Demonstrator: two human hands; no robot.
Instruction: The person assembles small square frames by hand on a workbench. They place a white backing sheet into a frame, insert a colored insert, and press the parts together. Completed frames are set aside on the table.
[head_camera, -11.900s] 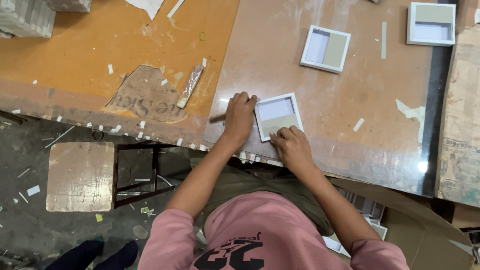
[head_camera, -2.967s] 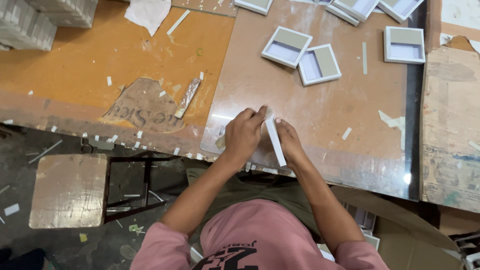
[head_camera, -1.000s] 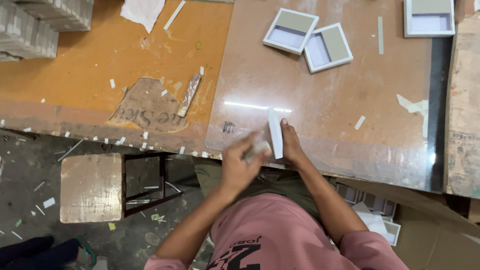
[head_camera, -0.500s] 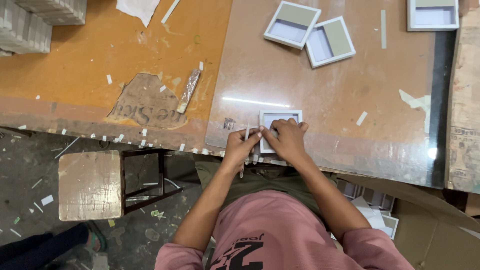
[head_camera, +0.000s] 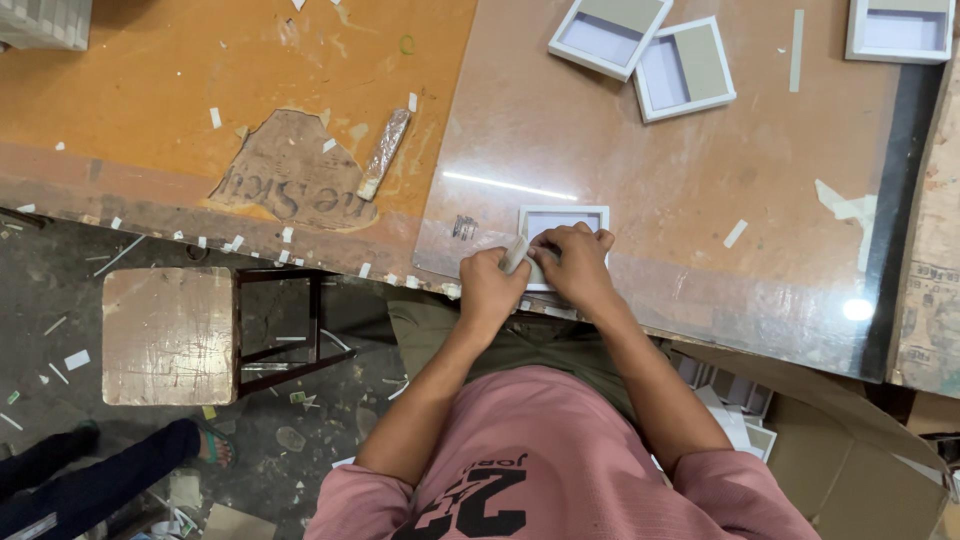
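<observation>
A small white square box tray lies flat near the front edge of the brown worktable. My right hand presses down on its near part, fingers bent over the rim. Beside it my left hand is closed round a small pale strip or tool whose tip touches the tray's left side. Most of the tray's inside is hidden under my fingers.
Three more white box trays lie at the table's far side. A wrapped stick rests on the orange board at left. A wooden stool stands on the littered floor, with another person's foot nearby.
The tray, held upright on its edge a second ago, now lies flat on the table. My left hand came back up from the table edge to the tray's left side.
</observation>
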